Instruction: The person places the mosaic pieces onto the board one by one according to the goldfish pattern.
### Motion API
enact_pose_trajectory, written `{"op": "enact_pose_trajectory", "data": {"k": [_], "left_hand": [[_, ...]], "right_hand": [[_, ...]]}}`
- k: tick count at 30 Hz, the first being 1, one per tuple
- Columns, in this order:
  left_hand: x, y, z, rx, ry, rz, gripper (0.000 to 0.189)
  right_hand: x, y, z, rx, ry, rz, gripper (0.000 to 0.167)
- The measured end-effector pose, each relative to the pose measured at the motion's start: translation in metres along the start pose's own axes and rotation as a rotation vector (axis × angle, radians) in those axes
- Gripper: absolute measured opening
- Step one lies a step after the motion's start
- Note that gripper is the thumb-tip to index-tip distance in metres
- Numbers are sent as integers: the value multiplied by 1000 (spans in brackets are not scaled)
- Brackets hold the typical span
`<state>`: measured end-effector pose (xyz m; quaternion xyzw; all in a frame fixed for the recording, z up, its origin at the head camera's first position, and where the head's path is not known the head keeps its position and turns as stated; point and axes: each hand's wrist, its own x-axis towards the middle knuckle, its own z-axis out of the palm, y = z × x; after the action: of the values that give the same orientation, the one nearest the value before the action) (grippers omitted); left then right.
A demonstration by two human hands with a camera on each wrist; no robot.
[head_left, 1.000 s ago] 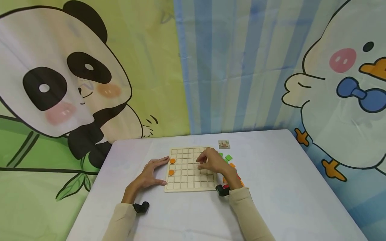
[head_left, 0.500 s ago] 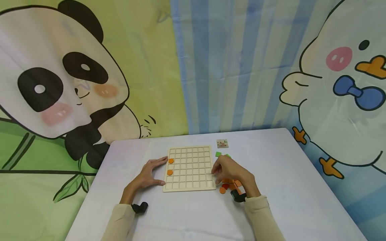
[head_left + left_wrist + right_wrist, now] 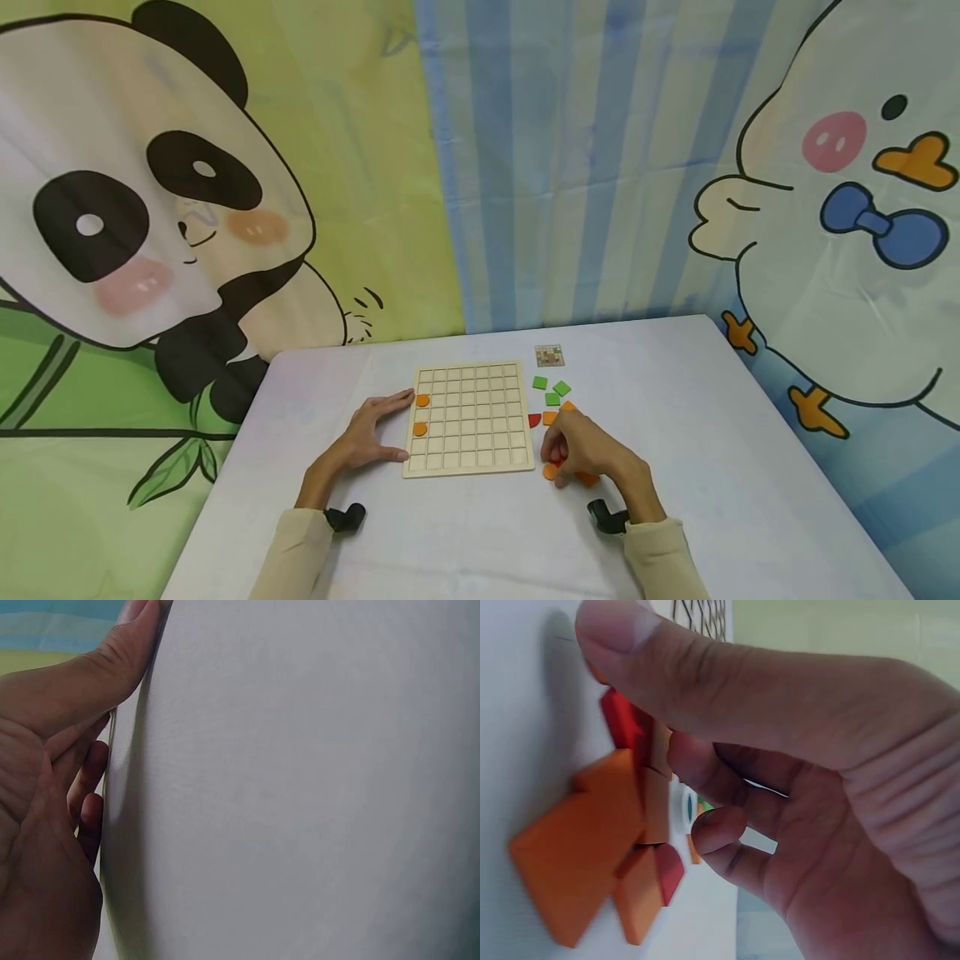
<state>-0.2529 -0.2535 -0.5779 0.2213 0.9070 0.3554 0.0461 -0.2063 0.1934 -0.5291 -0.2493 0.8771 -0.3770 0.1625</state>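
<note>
A pale grid board (image 3: 472, 465) lies on the white table, with two orange discs (image 3: 423, 401) in its left column. My left hand (image 3: 371, 433) spreads thumb and fingers along the board's left edge, touching it. Beyond the right edge, my right hand (image 3: 588, 450) reaches down over a pile of orange pieces (image 3: 585, 840) and red pieces (image 3: 626, 724). Its thumb and index finger come down around an orange disc (image 3: 551, 472) at the pile's near side; I cannot tell if they pinch it. The thumb hides most of that disc in the right wrist view.
Several green squares (image 3: 552, 399) lie right of the board, near a red half-round piece (image 3: 535, 420) and an orange square (image 3: 550, 418). Behind them is a small patterned card (image 3: 550, 356). A printed curtain (image 3: 525, 167) hangs behind the table (image 3: 675, 392).
My right hand has moved from above the board to the right and nearer, down to the loose pieces, uncovering the grid and the green squares. My left hand stays at the board's edge.
</note>
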Motion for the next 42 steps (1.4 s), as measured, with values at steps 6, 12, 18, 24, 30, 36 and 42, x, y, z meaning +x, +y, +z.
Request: {"op": "enact_pose_trajectory", "data": {"k": [6,12,18,24,30,36,42], "left_hand": [[-1,1,0,-2,0,6,111],[1,0,-1,-10,-6,13,111],[1,-1,-3,5,3,5,111],[-1,0,-3,-8,-5,-21,110],[0,-1,-1,3,1,-11,110],[0,-2,-1,-1,-4,-10,111],[0,-2,0,-4,-4,-14,111]], "right_hand": [[-4,2,5,-12,13,11,27],[-4,1,5,-22,23,21,25],[-2,-2,4,-24,19,13,25],[-4,-6,3,-29,16,12,23],[-4,-6,2,-23,33,-29,23],[-3,-4,2,-5,58,-42,23],[-2,-1,5,18,85,-58,23]]}}
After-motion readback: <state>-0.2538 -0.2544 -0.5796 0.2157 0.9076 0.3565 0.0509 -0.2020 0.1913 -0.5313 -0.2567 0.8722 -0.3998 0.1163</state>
